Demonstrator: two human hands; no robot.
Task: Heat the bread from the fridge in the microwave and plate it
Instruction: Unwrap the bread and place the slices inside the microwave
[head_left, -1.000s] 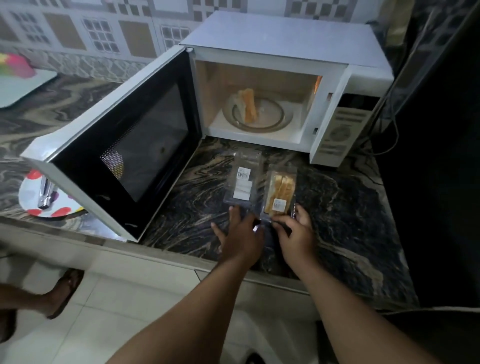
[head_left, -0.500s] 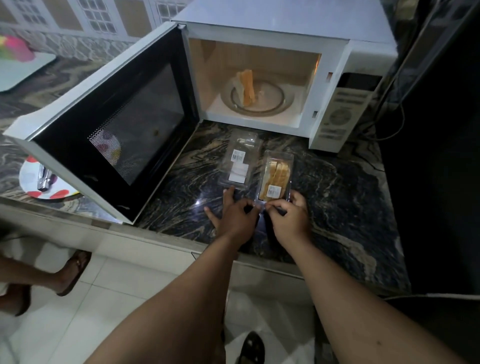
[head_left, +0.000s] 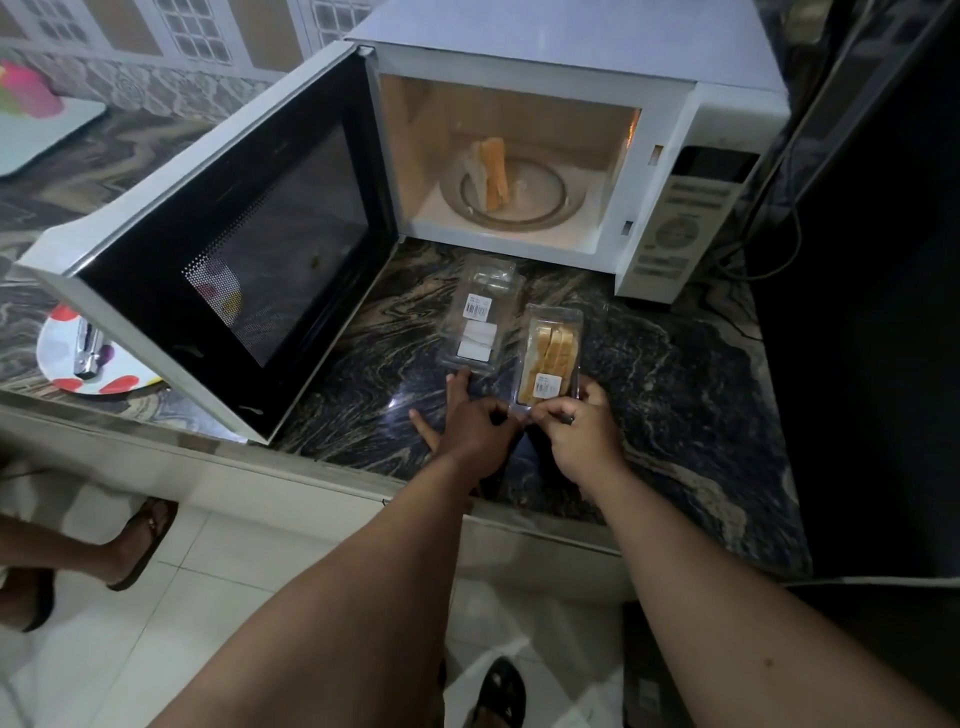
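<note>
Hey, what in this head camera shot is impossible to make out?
- Printed labels on the bread pack: too small.
- Microwave panel markings: blurred.
- Plate: partly hidden behind the microwave door.
- Right hand fingertips: curled under, hidden.
- Pink thing: cut by left edge.

Bare forearms without sleeves, dark ring on right hand (head_left: 576, 434), dark sandal (head_left: 500, 693) on foot

We stand in a home kitchen. A white microwave (head_left: 566, 156) sits with its door (head_left: 228, 260) swung open on a dark veined stone counter (head_left: 649, 374), patterned wall tiles (head_left: 171, 36) run behind it, a spotted plate (head_left: 111, 382) rests at the counter's left, and pale floor tiles (head_left: 249, 566) lie below us.
</note>
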